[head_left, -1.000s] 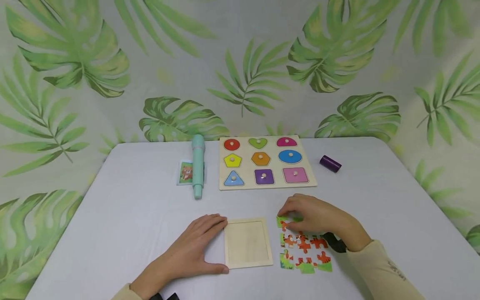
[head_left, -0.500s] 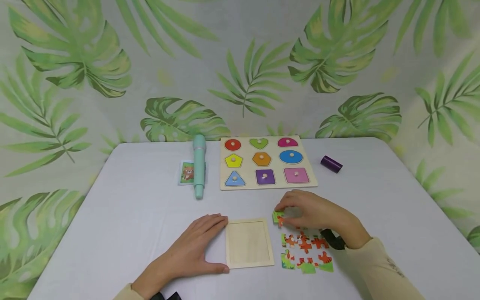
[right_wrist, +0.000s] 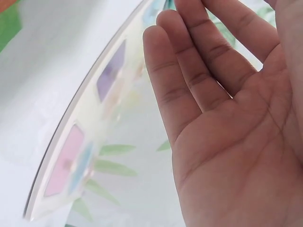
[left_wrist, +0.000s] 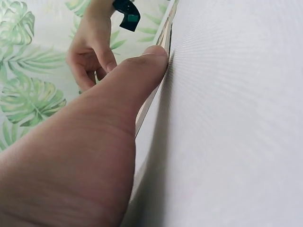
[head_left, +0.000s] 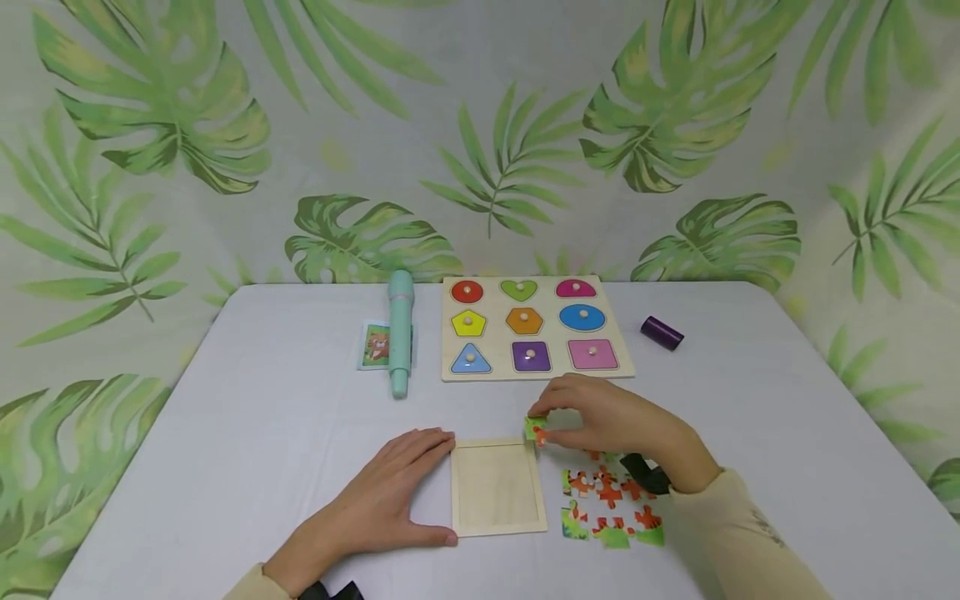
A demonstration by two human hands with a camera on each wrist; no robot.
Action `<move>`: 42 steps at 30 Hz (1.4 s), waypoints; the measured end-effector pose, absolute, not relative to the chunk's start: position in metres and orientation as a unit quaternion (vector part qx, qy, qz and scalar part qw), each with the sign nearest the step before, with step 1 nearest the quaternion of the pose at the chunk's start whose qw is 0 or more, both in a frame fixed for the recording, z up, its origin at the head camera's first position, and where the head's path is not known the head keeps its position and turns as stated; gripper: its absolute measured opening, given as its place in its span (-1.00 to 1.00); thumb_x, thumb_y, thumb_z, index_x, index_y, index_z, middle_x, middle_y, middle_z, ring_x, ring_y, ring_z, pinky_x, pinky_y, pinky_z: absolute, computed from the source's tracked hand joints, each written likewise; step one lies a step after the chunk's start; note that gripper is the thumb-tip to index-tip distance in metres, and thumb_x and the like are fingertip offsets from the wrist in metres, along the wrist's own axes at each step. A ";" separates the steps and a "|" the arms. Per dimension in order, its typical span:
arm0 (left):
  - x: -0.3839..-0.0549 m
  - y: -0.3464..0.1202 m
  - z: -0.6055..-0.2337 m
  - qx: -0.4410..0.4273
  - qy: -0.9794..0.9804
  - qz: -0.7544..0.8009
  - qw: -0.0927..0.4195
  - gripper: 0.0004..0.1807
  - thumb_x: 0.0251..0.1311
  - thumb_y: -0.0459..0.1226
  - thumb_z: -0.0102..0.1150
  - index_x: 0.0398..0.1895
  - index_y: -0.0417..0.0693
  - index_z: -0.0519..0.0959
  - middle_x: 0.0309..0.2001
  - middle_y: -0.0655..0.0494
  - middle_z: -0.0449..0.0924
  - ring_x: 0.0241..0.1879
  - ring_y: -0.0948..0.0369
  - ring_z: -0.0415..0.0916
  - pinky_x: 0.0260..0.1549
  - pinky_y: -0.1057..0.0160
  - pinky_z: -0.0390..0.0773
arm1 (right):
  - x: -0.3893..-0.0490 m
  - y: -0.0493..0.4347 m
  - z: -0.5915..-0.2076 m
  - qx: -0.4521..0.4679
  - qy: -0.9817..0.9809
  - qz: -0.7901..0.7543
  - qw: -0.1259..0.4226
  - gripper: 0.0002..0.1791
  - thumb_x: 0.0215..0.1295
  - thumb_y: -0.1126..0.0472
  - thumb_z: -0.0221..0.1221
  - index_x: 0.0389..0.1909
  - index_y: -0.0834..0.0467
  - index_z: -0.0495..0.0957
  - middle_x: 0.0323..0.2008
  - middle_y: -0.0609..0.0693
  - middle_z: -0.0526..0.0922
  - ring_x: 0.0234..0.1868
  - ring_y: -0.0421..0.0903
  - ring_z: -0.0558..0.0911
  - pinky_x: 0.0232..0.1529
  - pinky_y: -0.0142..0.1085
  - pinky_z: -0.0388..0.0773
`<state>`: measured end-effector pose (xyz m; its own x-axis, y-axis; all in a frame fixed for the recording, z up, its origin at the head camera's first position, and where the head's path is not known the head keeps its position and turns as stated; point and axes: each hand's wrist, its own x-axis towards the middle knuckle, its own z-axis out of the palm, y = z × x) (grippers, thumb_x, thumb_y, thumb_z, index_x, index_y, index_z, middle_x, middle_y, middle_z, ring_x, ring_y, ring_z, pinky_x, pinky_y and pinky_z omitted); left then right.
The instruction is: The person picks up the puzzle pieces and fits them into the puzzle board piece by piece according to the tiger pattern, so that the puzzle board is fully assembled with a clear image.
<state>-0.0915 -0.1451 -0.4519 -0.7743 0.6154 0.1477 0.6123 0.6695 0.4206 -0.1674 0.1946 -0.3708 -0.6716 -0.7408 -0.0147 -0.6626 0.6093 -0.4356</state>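
A small green-and-orange jigsaw piece [head_left: 536, 428] is pinched between the thumb and fingers of my right hand [head_left: 611, 421], near the far right corner of a square wooden puzzle tray [head_left: 497, 492]. My left hand [head_left: 382, 500] lies spread at the tray's left side, its index fingertip at the far left corner and its thumb at the near left one. The left wrist view shows the thumb [left_wrist: 137, 71] against the tray's edge. To the tray's right lie several loose jigsaw pieces [head_left: 608, 490] with an orange animal on green, the far ones partly hidden under my right hand.
Behind the hands lies a shape board [head_left: 491, 340] with knobbed coloured shapes. Left of it, a mint-green stick-shaped thing [head_left: 400, 333] lies across a small picture card [head_left: 375, 343]. A dark purple cylinder [head_left: 662, 332] rests at the back right. A leaf-patterned cloth [head_left: 495, 167] hangs behind the table.
My right hand has lifted the jigsaw piece away from the loose ones and carried it left, toward the tray's far right corner. The left hand has stayed at the tray.
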 end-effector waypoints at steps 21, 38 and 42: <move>-0.092 -0.145 -0.451 0.332 0.916 0.226 0.012 0.18 0.01 0.52 0.22 0.56 -0.03 0.32 0.54 0.15 0.29 0.55 0.13 0.17 0.53 -0.07 0.22 | -0.165 0.158 -0.362 -0.421 0.879 -0.194 0.113 -0.71 0.35 0.08 0.37 0.06 -0.05 0.73 -0.03 -0.22 0.70 0.05 -0.14 0.64 0.14 -0.25 0.66; -0.091 -0.145 -0.451 0.332 0.915 0.230 0.008 0.18 0.01 0.51 0.23 0.55 -0.04 0.32 0.54 0.13 0.30 0.54 0.12 0.18 0.53 -0.07 0.22 | -0.163 0.135 -0.368 -0.431 0.873 -0.186 0.132 -0.70 0.35 0.08 0.37 0.07 -0.04 0.73 -0.05 -0.24 0.70 0.05 -0.19 0.62 0.18 -0.28 0.62; -0.092 -0.145 -0.451 0.333 0.914 0.232 0.010 0.17 0.01 0.51 0.23 0.55 -0.04 0.32 0.54 0.13 0.29 0.55 0.12 0.17 0.53 -0.07 0.21 | -0.162 0.130 -0.372 -0.427 0.874 -0.183 0.139 -0.72 0.35 0.09 0.37 0.06 -0.03 0.74 -0.05 -0.23 0.69 0.04 -0.20 0.62 0.17 -0.30 0.62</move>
<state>-0.0916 -0.1452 -0.4515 -0.7780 0.6131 0.1371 0.6043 0.6707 0.4301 -0.1624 0.1300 -0.3722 -0.5957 -0.7985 -0.0872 -0.6962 0.5674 -0.4398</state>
